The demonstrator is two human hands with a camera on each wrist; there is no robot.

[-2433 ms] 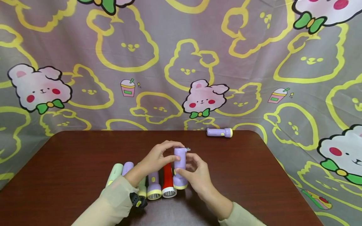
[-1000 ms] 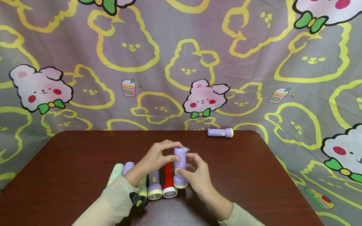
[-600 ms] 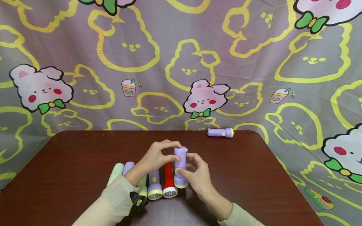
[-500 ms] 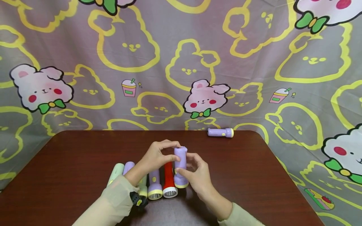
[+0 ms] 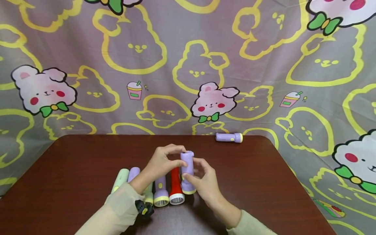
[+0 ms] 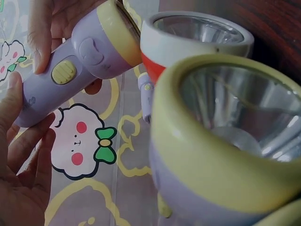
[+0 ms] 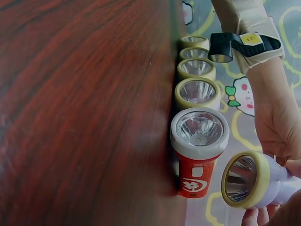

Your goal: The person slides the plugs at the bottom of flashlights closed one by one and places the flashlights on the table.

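A purple flashlight (image 5: pixel 188 166) with a yellow rim is held by both hands, lens end down, beside the row's right end. My left hand (image 5: pixel 164 162) pinches its tail end between thumb and fingers. Lower down, my right hand (image 5: pixel 205 179) grips the barrel with the thumb near the switch. In the left wrist view, the yellow switch (image 6: pixel 64 72) faces the camera. The right wrist view shows its clear lens (image 7: pixel 241 180) beside the red flashlight (image 7: pixel 195 176), which has a white rim and lies on the table.
Left of the red flashlight lie a purple flashlight (image 5: pixel 161 195) and several others, among them a pale green flashlight (image 5: pixel 121 179), partly hidden by the left arm. Another purple flashlight (image 5: pixel 229 137) lies near the table's (image 5: pixel 249 182) back edge. A patterned curtain (image 5: pixel 164 81) hangs behind.
The small metal prongs that stuck out sideways from the held flashlight's tail end about one second ago no longer show. Both hands keep nearly the same place and hold.
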